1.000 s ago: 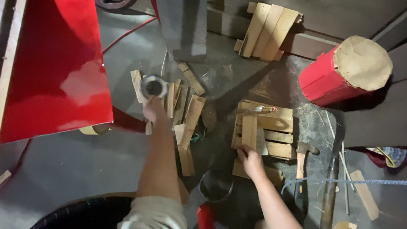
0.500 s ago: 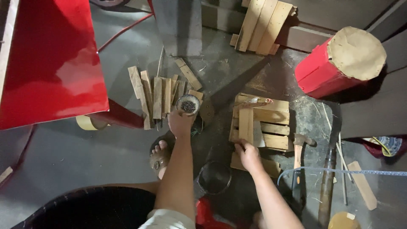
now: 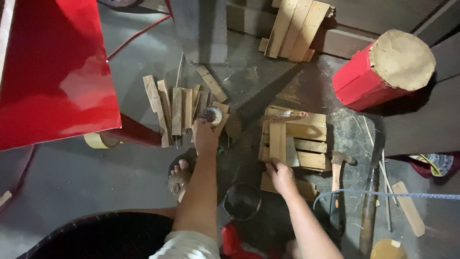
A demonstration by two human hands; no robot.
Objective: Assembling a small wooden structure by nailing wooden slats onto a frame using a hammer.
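A: Which item does the left hand [image 3: 206, 135] carry?

B: A small round tin [image 3: 210, 115] with dark contents, fingers wrapped about its lower side. It sits above the near end of a row of loose wooden slats [image 3: 175, 111] lying on the concrete floor [image 3: 72, 177].

A: And the right hand [image 3: 281, 176]?

B: Its fingers pinch the near end of an upright slat [image 3: 277, 140] that crosses a small slatted wooden panel [image 3: 299, 139]. The panel lies flat near the middle of the floor, right of the loose slats.

A: What lies on the panel's far edge?

B: A thin tool [image 3: 285, 115] with a reddish tip; its kind cannot be told.

A: What surrounds the work?

B: A hammer [image 3: 338, 165] just right of the panel, a long dark blade [image 3: 371, 201] beside it, a dark round bowl [image 3: 242, 201] between the forearms, a sandalled foot [image 3: 179, 175] left of the left forearm, a roll of tape [image 3: 96, 140] under the red stand [image 3: 52, 72], and a red-sided log [image 3: 388, 69] toward the far right corner.
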